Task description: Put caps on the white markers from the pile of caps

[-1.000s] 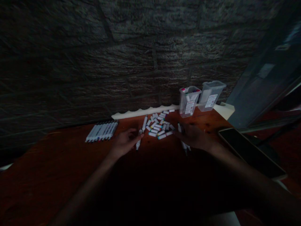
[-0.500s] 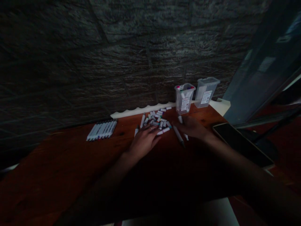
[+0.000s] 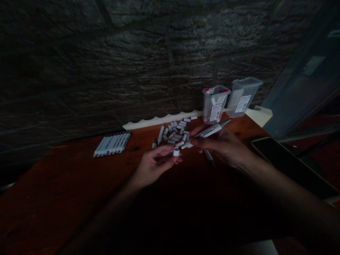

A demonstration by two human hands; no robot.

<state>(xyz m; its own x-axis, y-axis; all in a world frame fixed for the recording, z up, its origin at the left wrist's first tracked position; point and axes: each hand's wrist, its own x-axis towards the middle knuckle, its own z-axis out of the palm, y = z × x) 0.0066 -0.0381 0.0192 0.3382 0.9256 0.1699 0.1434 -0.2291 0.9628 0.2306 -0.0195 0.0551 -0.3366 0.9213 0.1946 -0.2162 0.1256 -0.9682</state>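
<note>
My left hand (image 3: 155, 163) pinches a white marker cap (image 3: 176, 152) between thumb and fingers. In my right hand (image 3: 221, 147) is an uncapped white marker (image 3: 209, 131), tilted, one end toward the cap and its grey end pointing up to the right. Cap and marker are slightly apart. Behind my hands lies a pile of loose marker caps (image 3: 174, 128), white with coloured ends. An uncapped marker (image 3: 160, 134) rests left of the pile, with the end of another below it. Under my right hand a further marker (image 3: 209, 157) lies on the table, partly hidden.
A row of capped markers (image 3: 112, 144) lies at the left of the wooden table (image 3: 66, 184). Against the stone wall stand a clear bin with markers (image 3: 216, 106) and a second clear bin (image 3: 243, 99). A dark tablet (image 3: 292, 166) lies at the right edge.
My left hand has lifted from the pile with a cap in its fingers. My right hand has picked a marker up off the table and brought it toward the cap.
</note>
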